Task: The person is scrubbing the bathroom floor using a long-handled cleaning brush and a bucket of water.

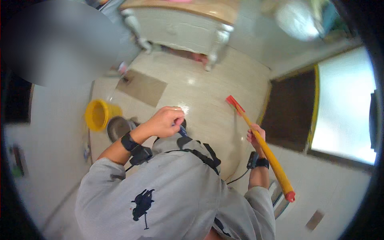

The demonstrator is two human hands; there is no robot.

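Observation:
My right hand is closed around the yellow pole of a long-handled floor tool. The pole slants from a red end cap at the lower right to a narrow red head in front of me. Whether that head touches the floor cannot be told, nor its exact kind. My left hand is held before my waist with its fingers curled in, and no object shows in it. Something blue is visible just below those fingers, partly hidden. Both wrists wear black straps with small devices.
A yellow bucket and a grey basin stand at the left on the pale floor. Ahead is a white cabinet with curved legs and a wooden top. A dark opening with yellow edging lies at the right.

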